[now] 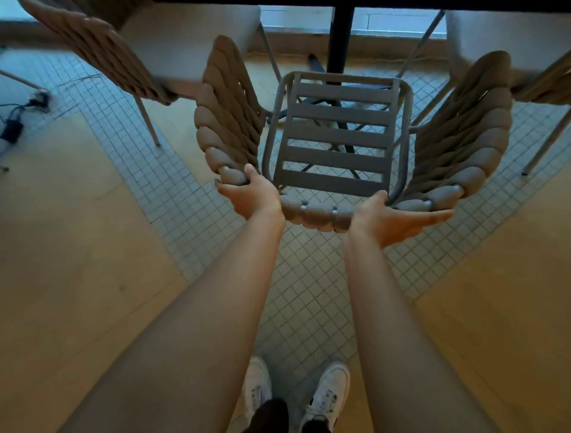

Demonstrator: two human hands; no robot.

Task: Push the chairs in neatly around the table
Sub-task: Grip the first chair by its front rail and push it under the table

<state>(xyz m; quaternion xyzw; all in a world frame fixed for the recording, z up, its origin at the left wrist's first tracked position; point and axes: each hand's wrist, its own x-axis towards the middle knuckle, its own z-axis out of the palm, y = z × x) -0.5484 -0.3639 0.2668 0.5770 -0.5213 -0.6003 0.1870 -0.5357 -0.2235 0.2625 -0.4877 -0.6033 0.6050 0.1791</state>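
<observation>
— While the floor [92,247] fills the frame, what's it made of?
— Two surfaces: smooth tan planks at the sides, and a band of small pale square tiles with dark grout running up the middle towards the bench [340,2], which shows only as a dark edge along the top, on a black post [341,40].
— And the chair?
— The middle chair [336,136] sits on the tiled band, its front close to the post. Grey metal seat, rounded corners, flat slats with gaps. The curved back and arms are wrapped in thick beige rope, twisted and chunky, with a fine mesh weave.
— Neighbours?
— A second rope-backed chair [102,52] at upper left with a pale seat cushion, a third [543,83] at upper right, both near the bench edge.
— The hands?
— The left hand [250,193] has its grip closed round the rope rail at the back's left corner. The right hand [398,221] lies flat and spread against the rail's right side, thumb hooked over the top, not closed.
— Smaller bits?
— White lace-up shoes [329,392] at the bottom, and black cables with an adapter [12,128] at far left.
</observation>
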